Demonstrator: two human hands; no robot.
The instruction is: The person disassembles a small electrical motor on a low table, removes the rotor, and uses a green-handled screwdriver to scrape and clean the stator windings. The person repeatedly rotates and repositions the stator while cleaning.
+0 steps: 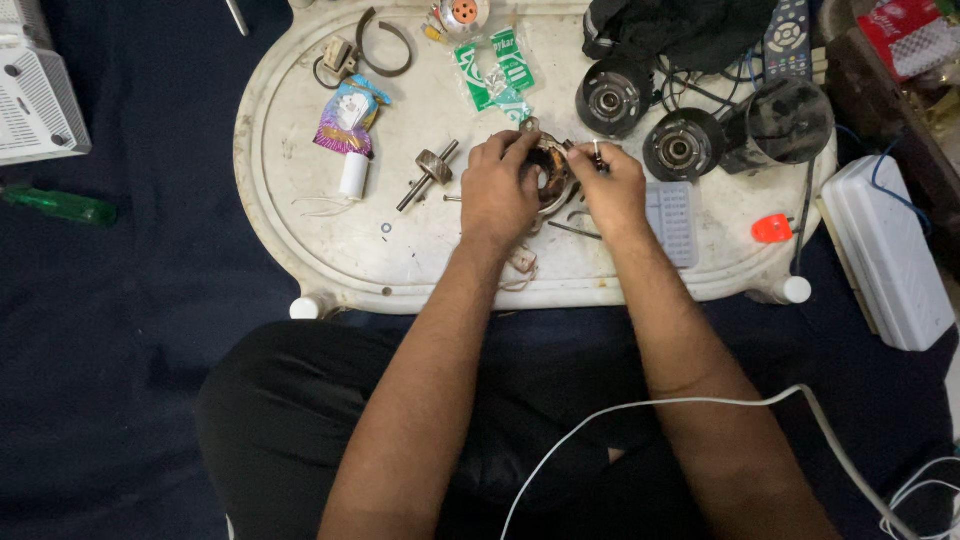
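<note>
White cable (700, 403) crosses our lap, nearest us. Beyond, on a dark floor cloth, our oval white worktop (300, 200) carries two black housings (612, 97). At its middle our left hand (497, 195) and right hand (612, 190) have fingers clenched on the stator (551, 166).

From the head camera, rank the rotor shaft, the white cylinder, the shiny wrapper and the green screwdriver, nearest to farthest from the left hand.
From the left hand:
1. Rotor shaft, just left of the hand on the tray.
2. White cylinder, further left.
3. Shiny wrapper, up and left, behind the cylinder.
4. Green screwdriver, off the tray at the far left, on the dark cloth.
</note>
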